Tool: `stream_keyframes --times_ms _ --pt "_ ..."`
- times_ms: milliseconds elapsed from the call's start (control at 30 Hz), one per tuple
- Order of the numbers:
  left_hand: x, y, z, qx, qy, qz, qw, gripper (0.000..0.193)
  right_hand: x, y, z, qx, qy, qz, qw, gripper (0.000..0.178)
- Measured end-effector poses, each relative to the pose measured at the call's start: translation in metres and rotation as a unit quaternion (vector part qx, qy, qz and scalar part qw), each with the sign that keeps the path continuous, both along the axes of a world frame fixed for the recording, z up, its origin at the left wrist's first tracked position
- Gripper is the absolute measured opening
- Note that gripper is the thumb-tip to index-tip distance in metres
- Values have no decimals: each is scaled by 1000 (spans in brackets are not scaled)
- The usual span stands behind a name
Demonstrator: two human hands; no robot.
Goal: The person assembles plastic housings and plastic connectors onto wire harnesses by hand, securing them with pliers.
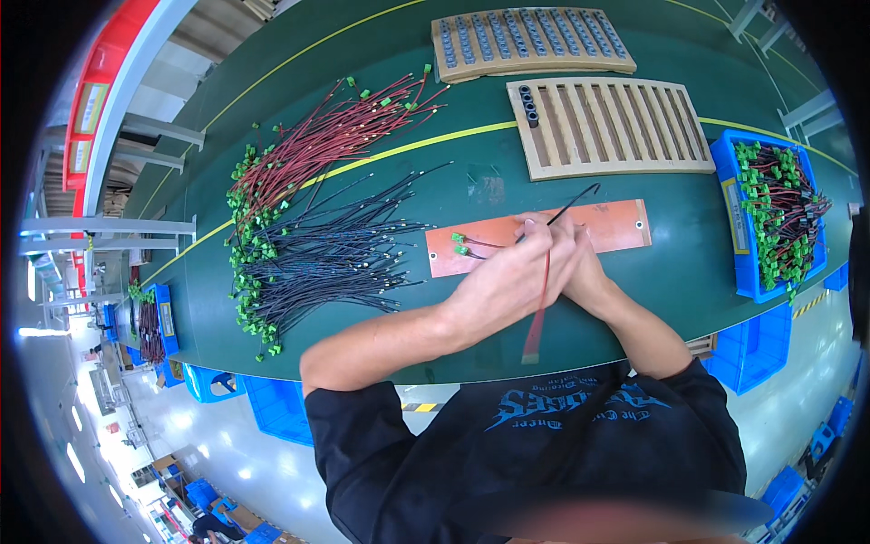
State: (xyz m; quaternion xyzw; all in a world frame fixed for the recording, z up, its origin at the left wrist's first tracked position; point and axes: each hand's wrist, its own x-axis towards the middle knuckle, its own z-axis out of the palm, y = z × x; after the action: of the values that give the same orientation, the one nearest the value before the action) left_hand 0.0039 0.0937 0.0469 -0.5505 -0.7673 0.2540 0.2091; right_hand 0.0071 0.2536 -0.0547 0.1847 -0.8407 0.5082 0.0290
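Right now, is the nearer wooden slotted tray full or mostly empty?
Mostly empty: the nearer wooden tray holds only a few dark rings at its left end; other slots bare.

On the green worktop [381,54] we see a fan of red wires [331,136] above a fan of black wires [335,258], both tipped with green connectors. Farther back lie two slatted wooden trays [609,127], one filled [531,41]. A blue bin [775,213] of finished wires sits at the right.
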Motion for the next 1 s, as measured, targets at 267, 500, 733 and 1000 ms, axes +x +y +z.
stream_keyframes --times_ms 267,500,733,1000 --pt "-5 -11 -15 94 -28 141 985 21 -2 -6 8 -34 -51 -38 997 22" --pt "-27 -38 -32 158 -10 207 965 36 -9 -3 12 -103 -181 -25 978 23" --pt "-41 -78 -33 297 -178 7 938 19 -8 1 -13 -147 -206 -37 967 34" --pt "-20 -52 -18 318 -254 124 905 53 -15 5 -11 -98 -174 -51 979 28"
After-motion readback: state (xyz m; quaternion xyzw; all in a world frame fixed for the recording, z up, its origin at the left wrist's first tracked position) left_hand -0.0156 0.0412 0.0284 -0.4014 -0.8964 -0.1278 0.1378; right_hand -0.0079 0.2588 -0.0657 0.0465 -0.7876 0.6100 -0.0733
